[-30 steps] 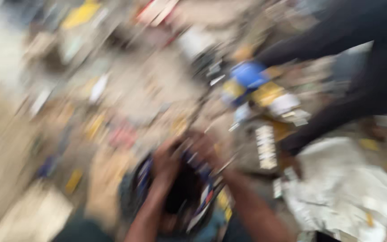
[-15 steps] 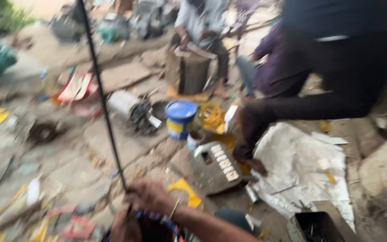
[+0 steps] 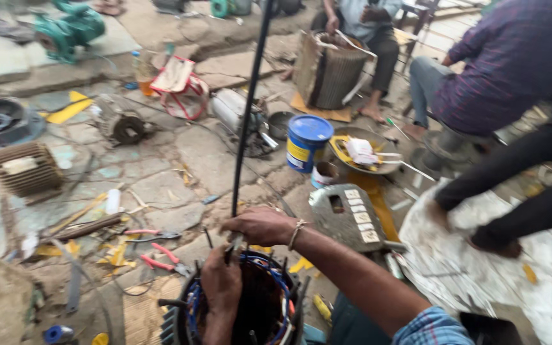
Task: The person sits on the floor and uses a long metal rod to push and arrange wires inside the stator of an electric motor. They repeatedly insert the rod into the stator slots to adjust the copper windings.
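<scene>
I am working over the motor stator [image 3: 241, 306], which stands on the stone floor [image 3: 161, 185] right below me, its open top facing up and its blue and dark winding wires looped around the rim. A long black rod [image 3: 250, 108] rises from the stator's top edge and runs straight up out of view.

To do this step well, I judge I should keep the rod upright and steady while working at its foot, press down along its line rather than sideways, and keep my fingers clear of the coil ends so the wire coating is not scraped.

My right hand [image 3: 260, 225] is curled over the rod's lower end, fingers folded round it, so this grip is closed on the rod. My left hand [image 3: 220, 284] lies on the stator's rim with the fingers bent over the windings; whether it pinches a wire or merely rests there I cannot tell.

Red-handled pliers [image 3: 161, 255] lie on the floor just left of the stator. A blue can [image 3: 306, 142] stands further off, near seated people.
</scene>
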The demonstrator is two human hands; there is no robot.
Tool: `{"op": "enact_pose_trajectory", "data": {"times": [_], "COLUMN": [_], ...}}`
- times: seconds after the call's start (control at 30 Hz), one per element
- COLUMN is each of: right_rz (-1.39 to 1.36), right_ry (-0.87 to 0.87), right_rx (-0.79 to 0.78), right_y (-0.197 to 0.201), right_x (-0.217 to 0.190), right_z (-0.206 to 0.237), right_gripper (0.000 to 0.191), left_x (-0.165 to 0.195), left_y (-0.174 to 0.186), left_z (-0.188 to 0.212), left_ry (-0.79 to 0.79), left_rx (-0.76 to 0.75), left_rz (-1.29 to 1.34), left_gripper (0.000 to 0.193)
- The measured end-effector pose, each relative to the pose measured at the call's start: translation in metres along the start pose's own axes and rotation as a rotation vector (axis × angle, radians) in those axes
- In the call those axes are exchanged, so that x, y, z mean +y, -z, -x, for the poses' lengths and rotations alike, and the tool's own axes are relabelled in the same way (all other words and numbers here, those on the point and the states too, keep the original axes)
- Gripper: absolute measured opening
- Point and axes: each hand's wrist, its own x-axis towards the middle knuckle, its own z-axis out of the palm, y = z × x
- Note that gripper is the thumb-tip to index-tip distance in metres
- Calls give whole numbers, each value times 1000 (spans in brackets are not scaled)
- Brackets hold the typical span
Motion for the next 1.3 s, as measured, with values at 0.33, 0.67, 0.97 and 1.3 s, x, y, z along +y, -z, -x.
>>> {"op": "enact_pose_trajectory", "data": {"times": [0.33,0.67,0.97,1.3], "right_rz": [61,142,94,99], "right_ry": [88,6,-22,-19], "right_rx": [-26,-7,-34,7], "right_y": [3,-21,-36,-47], "right_x": [7,23,23,6], "right_z": [-9,-15,-22,-22], "right_gripper": [11,18,16,15], "left_x": [1,-1,-29,-26], "left_y": [1,-3,7,9], "left_z": [3,7,23,21], "left_ry": [-31,-81,-72,-94], "left_rx": [110,62,3,30], "left_rz": [74,89,320,306], "left_gripper": [28,41,85,89]}}
